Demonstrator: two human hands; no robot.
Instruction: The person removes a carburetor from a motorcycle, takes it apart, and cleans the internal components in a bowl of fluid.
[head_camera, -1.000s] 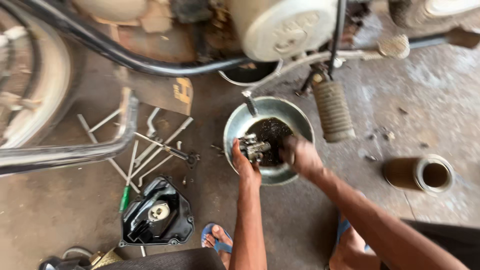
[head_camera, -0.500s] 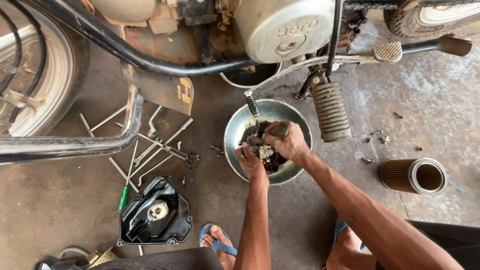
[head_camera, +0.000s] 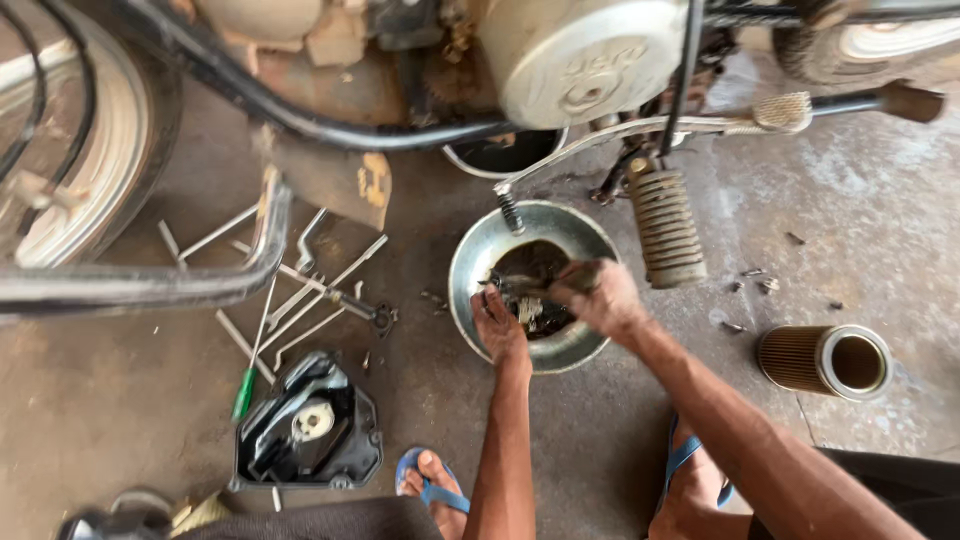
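Stained grey-brown concrete floor (head_camera: 600, 440) fills the view, with the underside of a motorcycle across the top: a pale rounded engine cover (head_camera: 590, 60), a black curved frame tube (head_camera: 300, 115) and a spoked wheel (head_camera: 70, 170) at the far left. A round shiny metal bowl (head_camera: 475, 270) sits on the floor just below the engine cover, holding dark dirty liquid.

Both hands are together inside the bowl, over the liquid. The left hand (head_camera: 497, 325) and the right hand (head_camera: 600, 297) are both closed around a small grimy metal engine part (head_camera: 528, 300), gripping it from either side just above the dark liquid.

Right of the bowl, a ribbed black rubber footrest (head_camera: 665, 228) hangs from the motorcycle, nearly touching the bowl's rim. Farther right of the bowl lies a cylindrical tan pleated filter with a metal end ring (head_camera: 825, 360), on its side and well apart. Left of the bowl, a scatter of long silver spanners and rods (head_camera: 300, 290) is spread on the floor, with a green-handled screwdriver (head_camera: 245, 390) among them. Below those, left of the bowl, lies a black plastic cover with a pale round centre (head_camera: 305, 425). Below the bowl, a foot in a blue sandal (head_camera: 430, 485) rests on the floor.
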